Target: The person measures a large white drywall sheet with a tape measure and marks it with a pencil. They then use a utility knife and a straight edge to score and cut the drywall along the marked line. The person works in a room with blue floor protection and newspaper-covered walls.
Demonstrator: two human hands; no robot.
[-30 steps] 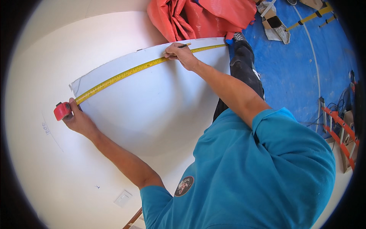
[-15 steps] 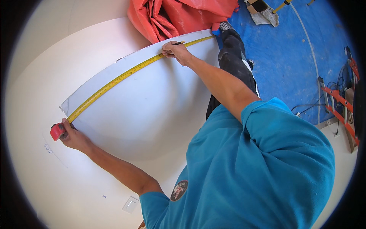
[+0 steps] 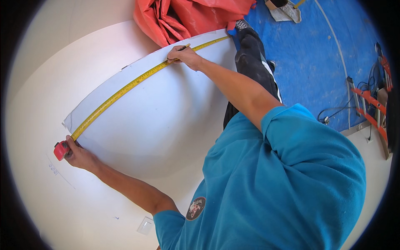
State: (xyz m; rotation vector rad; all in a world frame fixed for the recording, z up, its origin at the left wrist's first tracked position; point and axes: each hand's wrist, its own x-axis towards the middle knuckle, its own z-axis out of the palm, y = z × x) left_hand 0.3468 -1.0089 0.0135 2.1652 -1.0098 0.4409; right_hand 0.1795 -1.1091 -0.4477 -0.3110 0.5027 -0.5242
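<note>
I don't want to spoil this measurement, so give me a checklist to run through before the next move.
1. Left hand holding the red tape case: ok.
2. Yellow blade drawn out along the white panel: ok.
3. Right hand holding the pencil: ok.
4. Pencil tip on the panel: cannot tell; the fingers hide it.
5. Blade's far end hooked on the panel's edge: cannot tell; too small to see.
</note>
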